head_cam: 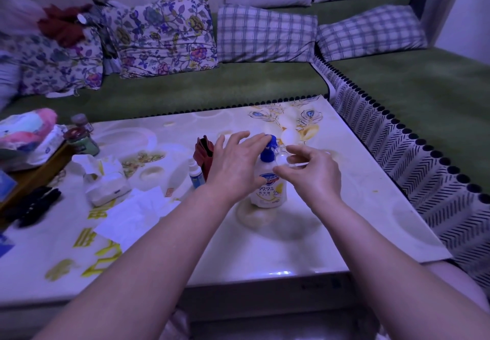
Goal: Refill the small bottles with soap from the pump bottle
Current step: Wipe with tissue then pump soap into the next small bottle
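A white pump bottle (268, 189) with a blue pump head stands upright in the middle of the table. My left hand (233, 161) hovers at the pump head, fingers spread, fingertips on or just over the top. My right hand (309, 172) sits right of the bottle and pinches a small clear bottle (282, 158) held under the pump spout. The small bottle is partly hidden by my fingers. Another small bottle (195, 173) with a white cap and blue label stands left of my left hand.
A dark red wallet-like object (203, 151) stands behind the left hand. A tissue pack (106, 180) and loose papers (132, 212) lie to the left, with jars (82, 138) farther back. A white egg-shaped object (290, 135) lies behind the pump bottle. A green sofa wraps the table.
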